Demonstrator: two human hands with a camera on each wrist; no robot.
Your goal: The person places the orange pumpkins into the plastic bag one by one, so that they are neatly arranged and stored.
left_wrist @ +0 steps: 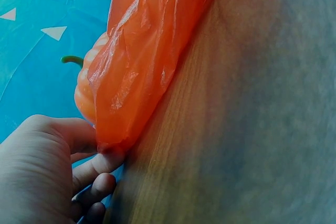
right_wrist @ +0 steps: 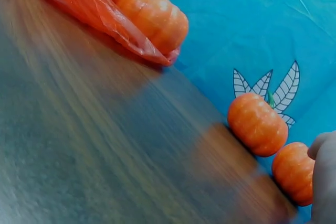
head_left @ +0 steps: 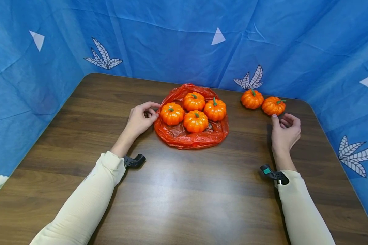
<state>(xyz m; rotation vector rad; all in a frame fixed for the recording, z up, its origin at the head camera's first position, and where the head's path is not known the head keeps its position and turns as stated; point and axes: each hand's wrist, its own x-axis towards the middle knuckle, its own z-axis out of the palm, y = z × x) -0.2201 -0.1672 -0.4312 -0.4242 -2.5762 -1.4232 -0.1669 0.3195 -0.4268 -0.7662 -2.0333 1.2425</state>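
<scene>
A red plastic bag point(head_left: 190, 141) lies spread open on the table with several small orange pumpkins point(head_left: 196, 121) inside it. At the bag's left edge my left hand point(head_left: 140, 119) pinches the thin plastic between thumb and fingers; the left wrist view shows this pinch on the bag point(left_wrist: 142, 66) up close. Two more pumpkins, one farther left point(head_left: 252, 99) and one nearer point(head_left: 273, 105), sit side by side at the back right. My right hand point(head_left: 286, 131) is just in front of the nearer one, thumb beside it, with its fingers loosely bent and nothing held.
The brown wooden table point(head_left: 178, 190) has a blue patterned cloth point(head_left: 171, 44) hanging along its back and sides. Both wrists wear a black camera mount, one on the left point(head_left: 135, 160) and one on the right point(head_left: 274, 174).
</scene>
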